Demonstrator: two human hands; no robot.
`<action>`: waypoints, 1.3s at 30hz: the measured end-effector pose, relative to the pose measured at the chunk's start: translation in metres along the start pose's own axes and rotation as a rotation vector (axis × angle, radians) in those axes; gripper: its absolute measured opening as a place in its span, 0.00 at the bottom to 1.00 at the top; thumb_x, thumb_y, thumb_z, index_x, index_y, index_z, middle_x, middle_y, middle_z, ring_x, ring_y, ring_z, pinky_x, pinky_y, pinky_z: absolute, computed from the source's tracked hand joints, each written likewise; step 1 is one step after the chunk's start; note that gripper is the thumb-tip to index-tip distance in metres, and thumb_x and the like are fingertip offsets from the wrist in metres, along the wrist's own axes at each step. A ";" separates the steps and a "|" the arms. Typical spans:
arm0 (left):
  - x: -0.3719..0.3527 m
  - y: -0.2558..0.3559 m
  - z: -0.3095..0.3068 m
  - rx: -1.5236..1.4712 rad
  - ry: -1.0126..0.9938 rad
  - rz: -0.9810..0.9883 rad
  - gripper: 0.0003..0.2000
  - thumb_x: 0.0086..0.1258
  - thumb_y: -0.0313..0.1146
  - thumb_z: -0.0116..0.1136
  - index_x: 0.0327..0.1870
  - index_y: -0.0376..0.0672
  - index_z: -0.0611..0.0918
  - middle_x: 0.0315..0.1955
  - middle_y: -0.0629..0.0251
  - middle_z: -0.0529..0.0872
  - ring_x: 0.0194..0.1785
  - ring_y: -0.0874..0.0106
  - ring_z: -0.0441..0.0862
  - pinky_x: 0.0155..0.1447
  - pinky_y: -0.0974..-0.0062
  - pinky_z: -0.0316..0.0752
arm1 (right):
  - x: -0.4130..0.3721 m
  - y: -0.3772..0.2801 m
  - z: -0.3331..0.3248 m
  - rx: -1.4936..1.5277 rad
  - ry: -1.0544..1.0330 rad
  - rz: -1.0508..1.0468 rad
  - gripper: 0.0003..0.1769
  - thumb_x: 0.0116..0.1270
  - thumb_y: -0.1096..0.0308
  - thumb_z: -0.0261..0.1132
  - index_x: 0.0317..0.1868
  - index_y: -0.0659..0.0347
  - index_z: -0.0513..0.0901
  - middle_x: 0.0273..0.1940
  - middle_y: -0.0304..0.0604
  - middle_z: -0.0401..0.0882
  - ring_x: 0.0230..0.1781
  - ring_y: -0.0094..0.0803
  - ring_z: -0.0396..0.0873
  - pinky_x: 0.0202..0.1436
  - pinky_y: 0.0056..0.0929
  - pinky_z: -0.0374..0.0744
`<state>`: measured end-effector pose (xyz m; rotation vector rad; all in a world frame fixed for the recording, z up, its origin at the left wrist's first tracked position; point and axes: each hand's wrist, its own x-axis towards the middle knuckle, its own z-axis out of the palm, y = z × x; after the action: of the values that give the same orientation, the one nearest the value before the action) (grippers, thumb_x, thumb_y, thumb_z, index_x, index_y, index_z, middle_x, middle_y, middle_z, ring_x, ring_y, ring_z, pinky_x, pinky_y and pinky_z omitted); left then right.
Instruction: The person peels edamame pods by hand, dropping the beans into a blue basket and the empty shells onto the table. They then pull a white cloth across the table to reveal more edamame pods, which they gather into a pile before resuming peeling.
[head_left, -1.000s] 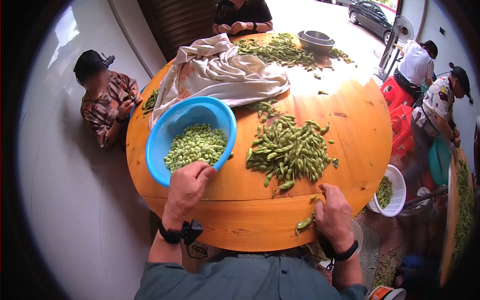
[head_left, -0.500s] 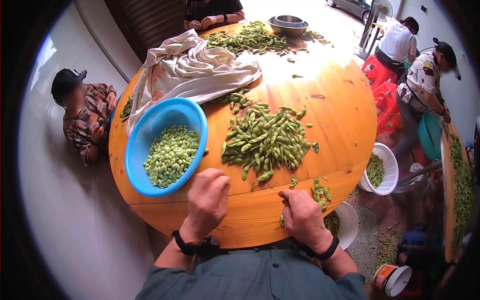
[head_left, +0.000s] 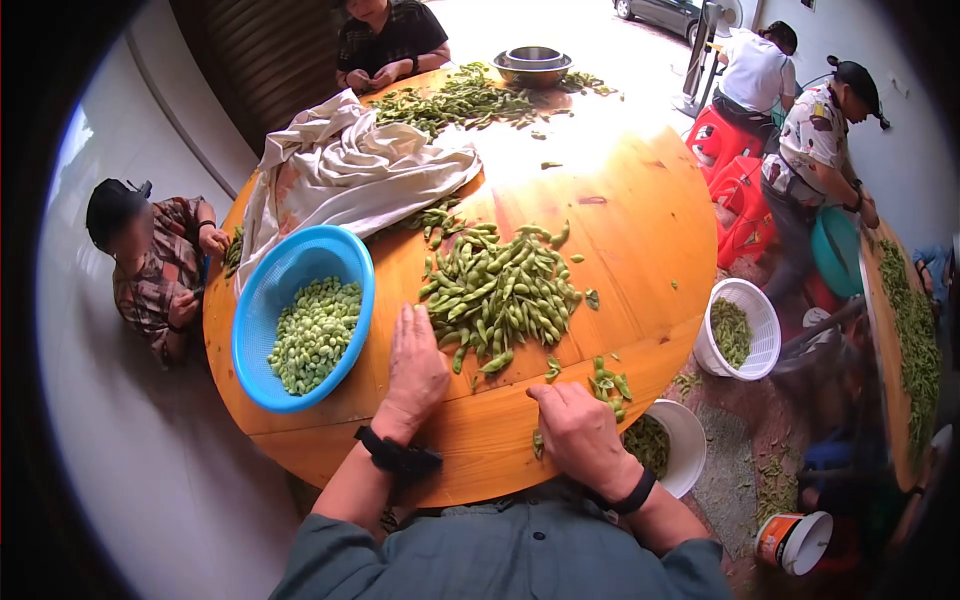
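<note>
Green bean pods (head_left: 500, 290) lie in a heap on the round wooden table (head_left: 640, 240). Just left of the heap's lower edge, my left hand (head_left: 416, 365) is over the table with its fingers stretched out and nothing visible in them. My right hand (head_left: 583, 425) is curled closed near the front edge; whatever its fingers hold, if anything, is hidden. A few loose pods (head_left: 610, 385) lie right beside it. To the left, a tilted blue basket (head_left: 250, 345) contains shelled green beans (head_left: 315, 335).
A white cloth (head_left: 350, 165), more pods (head_left: 450, 100) and metal bowls (head_left: 533, 70) occupy the table's far side. Two people sit around the table. At right are a white basket (head_left: 768, 335), a white bucket (head_left: 688, 450) and two more people near another table (head_left: 880, 330).
My left hand has moved up toward the pod heap and its fingers have straightened. The view has shifted, so the table appears farther left. The person at left has raised a hand to the table.
</note>
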<state>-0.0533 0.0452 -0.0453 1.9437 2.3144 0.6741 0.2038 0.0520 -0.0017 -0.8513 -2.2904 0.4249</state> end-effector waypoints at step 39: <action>-0.033 0.077 -0.029 -1.342 -0.692 -0.332 0.10 0.78 0.34 0.56 0.52 0.37 0.79 0.36 0.68 0.86 0.32 0.81 0.82 0.33 0.83 0.78 | 0.001 -0.001 -0.009 0.639 0.001 0.566 0.14 0.72 0.74 0.59 0.54 0.71 0.78 0.32 0.41 0.85 0.28 0.21 0.81 0.32 0.23 0.79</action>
<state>0.0166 0.0140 0.0008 0.8848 1.1079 0.9246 0.2091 0.0528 0.0056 -1.1249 -1.6970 1.3119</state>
